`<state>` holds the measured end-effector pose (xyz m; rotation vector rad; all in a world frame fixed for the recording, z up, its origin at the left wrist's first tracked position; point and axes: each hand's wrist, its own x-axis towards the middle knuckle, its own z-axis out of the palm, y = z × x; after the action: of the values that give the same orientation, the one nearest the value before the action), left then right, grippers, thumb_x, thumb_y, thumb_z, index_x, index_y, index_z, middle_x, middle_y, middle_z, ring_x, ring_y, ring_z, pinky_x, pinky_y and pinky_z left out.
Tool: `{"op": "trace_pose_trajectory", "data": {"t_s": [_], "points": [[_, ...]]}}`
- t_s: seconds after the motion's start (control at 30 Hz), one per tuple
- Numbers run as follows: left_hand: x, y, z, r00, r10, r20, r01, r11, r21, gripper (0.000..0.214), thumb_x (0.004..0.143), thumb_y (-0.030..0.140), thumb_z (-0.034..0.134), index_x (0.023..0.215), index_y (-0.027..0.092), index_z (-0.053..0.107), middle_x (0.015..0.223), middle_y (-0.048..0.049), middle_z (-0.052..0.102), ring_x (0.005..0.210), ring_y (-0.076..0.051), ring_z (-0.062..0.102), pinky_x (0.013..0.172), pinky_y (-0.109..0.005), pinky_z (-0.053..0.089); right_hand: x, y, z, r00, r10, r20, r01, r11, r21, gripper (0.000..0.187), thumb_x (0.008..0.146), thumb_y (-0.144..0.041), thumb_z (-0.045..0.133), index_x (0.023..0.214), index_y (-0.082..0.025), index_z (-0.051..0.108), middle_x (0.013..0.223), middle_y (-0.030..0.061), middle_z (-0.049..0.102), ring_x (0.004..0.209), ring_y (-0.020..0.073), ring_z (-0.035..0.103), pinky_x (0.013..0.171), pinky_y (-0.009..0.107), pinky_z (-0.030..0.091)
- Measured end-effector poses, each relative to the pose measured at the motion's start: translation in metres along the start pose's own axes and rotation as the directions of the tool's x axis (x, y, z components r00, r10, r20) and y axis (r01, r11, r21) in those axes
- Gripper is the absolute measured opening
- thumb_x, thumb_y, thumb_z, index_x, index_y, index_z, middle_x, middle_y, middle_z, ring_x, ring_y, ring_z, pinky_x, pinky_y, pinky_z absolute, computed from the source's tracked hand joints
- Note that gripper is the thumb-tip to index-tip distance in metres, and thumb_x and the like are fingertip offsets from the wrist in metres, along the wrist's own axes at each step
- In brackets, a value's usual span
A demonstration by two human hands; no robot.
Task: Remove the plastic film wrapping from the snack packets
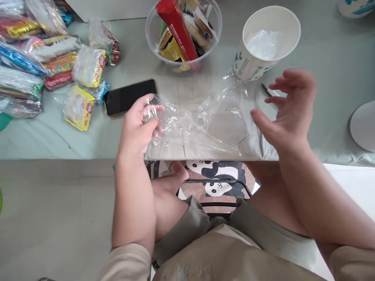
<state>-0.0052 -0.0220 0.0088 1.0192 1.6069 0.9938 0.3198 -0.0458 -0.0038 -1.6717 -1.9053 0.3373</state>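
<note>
A clear plastic bag (190,121) lies crumpled along the front of the table. Its left end is gripped by my left hand (140,123), thumb and fingers closing on the thin film. My right hand (290,109) is raised to the right of the bag, fingers curled but apart, with nothing in it. Just beyond that hand stands a white paper cup (249,62) with blue print, and crumpled clear plastic (263,43) sits inside it. A thin dark-and-light item (271,90) lies partly hidden behind my right fingers.
A black phone (129,97) lies beside my left hand. Behind stands a clear round tub (150,33) of wrapped snacks. Several plastic-wrapped packets (58,54) are piled at the left. A white round object (365,127) sits at the right, near the table's front edge (88,156).
</note>
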Motion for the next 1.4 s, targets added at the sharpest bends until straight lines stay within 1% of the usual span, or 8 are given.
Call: {"op": "trace_pose_trajectory", "data": {"t_s": [0.2,0.3,0.4,0.57,0.87,1.03,1.3,1.4], "points": [[0.002,-0.003,-0.001,0.991,0.008,0.132,-0.015,0.999,0.052,0.064,0.068,0.01,0.063,0.13,0.027,0.064,0.119,-0.0041,0.076,0.048,-0.007,0.057,0.039,-0.022,0.033,0.019,-0.009,0.015,0.998,-0.067,0.009,0.059,0.928,0.368,0.093,0.085,-0.03,0.068,0.16,-0.04,0.014,0.148,0.0097,0.055,0.129,0.0281,0.065,0.099,0.049,0.06],[0.005,-0.008,-0.002,0.987,-0.012,0.16,0.004,0.999,0.051,0.07,0.067,0.006,0.061,0.133,0.027,0.062,0.119,-0.0047,0.077,0.049,-0.009,0.06,0.04,-0.022,0.039,0.019,-0.01,0.021,0.967,-0.202,-0.156,0.241,0.923,0.3,0.048,0.084,-0.017,0.066,0.129,-0.031,0.06,0.1,0.0022,0.071,0.097,0.0223,0.073,0.087,0.042,0.06],[0.013,-0.016,-0.005,0.99,-0.029,0.139,0.028,1.0,0.006,0.074,0.068,0.004,0.061,0.138,0.028,0.059,0.114,-0.0041,0.078,0.052,-0.011,0.063,0.045,-0.025,0.047,0.007,-0.009,0.018,0.88,-0.418,-0.226,0.467,0.849,0.246,0.017,0.081,-0.009,0.065,0.083,-0.025,0.066,0.081,0.0001,0.067,0.084,0.0197,0.07,0.078,0.037,0.056],[0.03,-0.032,-0.014,0.993,-0.047,0.109,0.049,0.999,-0.009,0.073,0.077,0.006,0.067,0.146,0.026,0.052,0.106,-0.0029,0.078,0.06,-0.017,0.069,0.066,-0.039,0.06,-0.021,0.001,0.01,0.803,-0.59,-0.083,0.595,0.787,0.166,0.014,0.087,-0.013,0.066,0.083,-0.026,0.064,0.079,0.0004,0.068,0.086,0.0205,0.067,0.078,0.039,0.049],[0.043,-0.036,-0.02,0.999,-0.035,0.005,0.035,0.997,-0.064,0.061,0.056,0.007,0.08,0.113,0.024,0.068,0.079,0.003,0.077,0.049,-0.014,0.065,0.04,-0.025,0.042,-0.037,0.002,0.007,0.7,-0.675,0.235,0.681,0.729,0.066,0.012,0.097,-0.019,0.062,0.095,-0.024,0.073,0.084,0.0018,0.069,0.093,0.0208,0.061,0.084,0.039,0.038],[0.047,-0.04,-0.022,0.995,0.007,-0.095,-0.007,1.0,0.002,0.041,0.057,0.001,0.069,0.087,0.025,0.056,0.067,0.0075,0.074,0.043,-0.009,0.053,0.037,-0.022,0.035,-0.037,0.004,-0.001,0.616,-0.698,0.366,0.665,0.709,0.233,0.042,0.107,-0.049,0.042,0.119,-0.024,0.074,0.091,0.0059,0.065,0.092,0.0225,0.055,0.092,0.044,0.037],[0.034,-0.024,-0.011,0.985,0.072,-0.154,-0.06,0.995,0.08,0.026,0.058,-0.002,0.054,0.07,0.021,0.056,0.073,0.003,0.075,0.045,-0.008,0.055,0.037,-0.023,0.029,-0.043,-0.005,-0.003,0.59,-0.676,0.441,0.602,0.733,0.317,0.049,0.108,-0.048,0.042,0.085,-0.021,0.075,0.079,0.0045,0.06,0.093,0.0233,0.055,0.093,0.047,0.033],[0.028,-0.016,-0.009,0.985,0.076,-0.153,-0.065,0.995,0.079,0.024,0.057,0.002,0.053,0.063,0.019,0.07,0.055,0.0009,0.063,0.041,-0.009,0.05,0.035,-0.023,0.024,-0.038,-0.005,-0.005,0.678,-0.692,0.247,0.591,0.713,0.376,0.044,0.107,-0.044,0.045,0.083,-0.022,0.073,0.084,0.0047,0.055,0.084,0.0205,0.053,0.084,0.045,0.036]]}}
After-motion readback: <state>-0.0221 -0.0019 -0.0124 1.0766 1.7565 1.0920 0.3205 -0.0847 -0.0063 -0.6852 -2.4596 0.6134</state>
